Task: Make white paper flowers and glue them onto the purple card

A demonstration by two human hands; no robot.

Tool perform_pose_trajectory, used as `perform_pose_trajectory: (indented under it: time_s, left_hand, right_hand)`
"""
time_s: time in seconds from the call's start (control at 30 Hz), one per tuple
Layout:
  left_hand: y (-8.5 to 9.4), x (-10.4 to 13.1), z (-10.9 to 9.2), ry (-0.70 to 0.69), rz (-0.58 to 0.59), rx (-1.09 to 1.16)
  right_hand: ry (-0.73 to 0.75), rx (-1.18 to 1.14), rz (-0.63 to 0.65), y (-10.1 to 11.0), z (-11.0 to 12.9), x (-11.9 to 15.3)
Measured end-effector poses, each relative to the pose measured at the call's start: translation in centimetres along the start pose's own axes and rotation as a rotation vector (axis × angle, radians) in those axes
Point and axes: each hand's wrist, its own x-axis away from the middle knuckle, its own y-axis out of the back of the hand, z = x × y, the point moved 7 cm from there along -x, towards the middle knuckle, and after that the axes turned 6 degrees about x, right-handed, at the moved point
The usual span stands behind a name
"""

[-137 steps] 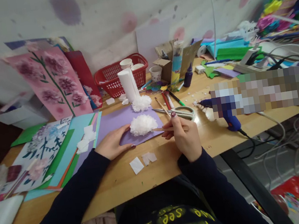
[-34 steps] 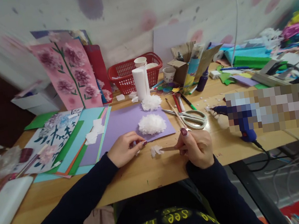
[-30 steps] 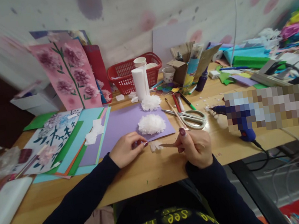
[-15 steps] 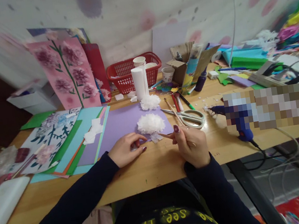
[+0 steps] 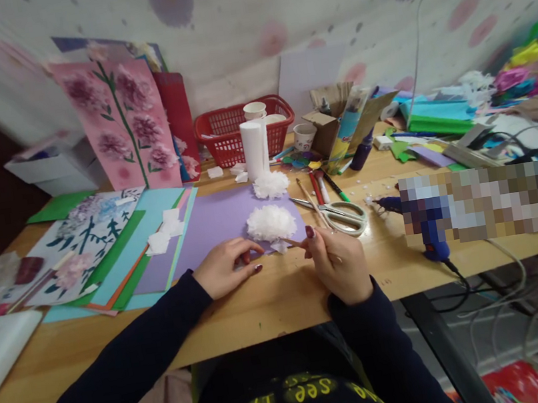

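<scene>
My right hand (image 5: 339,260) pinches a thin wooden stick (image 5: 295,242). The stick's tip meets the near edge of a ruffled white paper flower (image 5: 271,221), where a loose petal of white paper (image 5: 278,247) sticks out. To the left of that flower, my left hand (image 5: 226,268) rests on the table with its fingers bent and apart, holding nothing. A second white paper flower (image 5: 270,184) lies just behind the first. Both flowers are on a purple sheet (image 5: 216,219). Scissors (image 5: 335,206) with pale handles lie beyond my right hand.
A blue glue gun (image 5: 431,221) sits at the right, its cord running off the table's edge. Behind the flowers stand a white paper roll (image 5: 254,153) and a red basket (image 5: 221,151). Layered coloured sheets (image 5: 158,204) cover the left. A pink flower picture (image 5: 117,170) stands behind.
The view has shifted slightly. My right hand has moved a little to the left, with the stick's tip now against the flower's near edge. My left hand stays in about the same place.
</scene>
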Motion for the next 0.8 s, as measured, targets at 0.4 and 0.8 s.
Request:
perform_pose_trajectory:
  time_s: [0.4, 0.8]
  left_hand:
    - [-0.1, 0.0, 0.1, -0.023, 0.001, 0.016]
    - [0.0, 0.0, -0.1, -0.006, -0.001, 0.027]
  right_hand:
    - [-0.007, -0.155, -0.083, 0.8, 0.2, 0.6]
    - [0.068, 0.053, -0.109, 0.6, 0.7, 0.2]
